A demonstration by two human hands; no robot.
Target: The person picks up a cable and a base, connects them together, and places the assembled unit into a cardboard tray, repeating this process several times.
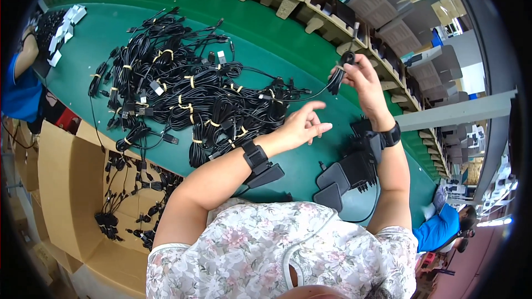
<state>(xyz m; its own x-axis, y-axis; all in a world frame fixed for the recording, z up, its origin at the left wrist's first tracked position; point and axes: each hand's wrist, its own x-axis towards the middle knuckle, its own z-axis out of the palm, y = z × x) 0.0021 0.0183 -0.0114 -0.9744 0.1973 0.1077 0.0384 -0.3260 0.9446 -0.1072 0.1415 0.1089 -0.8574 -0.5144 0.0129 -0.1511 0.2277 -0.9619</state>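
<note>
My right hand [360,76] is raised over the far right of the green table, its fingers closed on a coiled black USB cable [336,83] tied with a pale band. One end of that cable sticks up above the fingers, and another strand runs left toward a large pile of similar tied cables [188,86]. Just right of the pile, my left hand [302,128] hovers over the table with its index finger stretched out and nothing in it. Below my right hand lie flat black devices [346,177], partly hidden by my forearm.
Pulp trays [316,11] holding dark items line the far side. An open cardboard box [72,188] with more cables stands at the lower left. A grey metal bar [460,112] crosses at right. Blue-clad people [443,227] are at both edges. White pieces [66,30] lie far left.
</note>
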